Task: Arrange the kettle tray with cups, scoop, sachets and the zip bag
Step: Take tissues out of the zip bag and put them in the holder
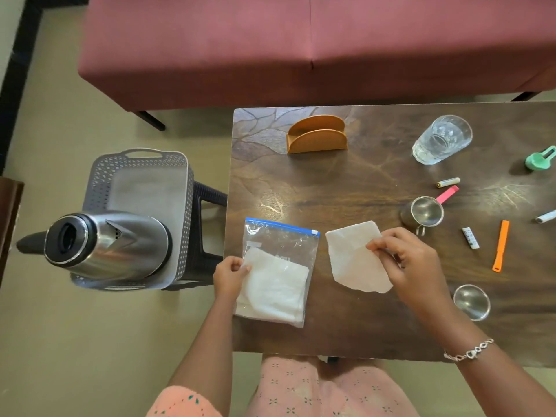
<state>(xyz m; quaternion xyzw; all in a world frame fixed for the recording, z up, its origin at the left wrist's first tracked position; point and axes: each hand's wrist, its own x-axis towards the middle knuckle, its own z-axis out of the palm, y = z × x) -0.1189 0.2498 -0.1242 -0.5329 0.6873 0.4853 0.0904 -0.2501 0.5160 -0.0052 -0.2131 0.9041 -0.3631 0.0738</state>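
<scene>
1. The kettle stands on the grey tray, left of the counter; a dark stool shows only partly beneath the tray;
2. My left hand pinches the left edge of the zip bag, which lies flat on the counter; its print is unreadable;
3. My right hand pinches a white napkin, hiding its right edge;
4. Two steel cups and the sachets lie further right; the frame edge cuts off the green scoop;
5. The counter is dark wood; a red sofa stands behind it on the beige floor.
</scene>
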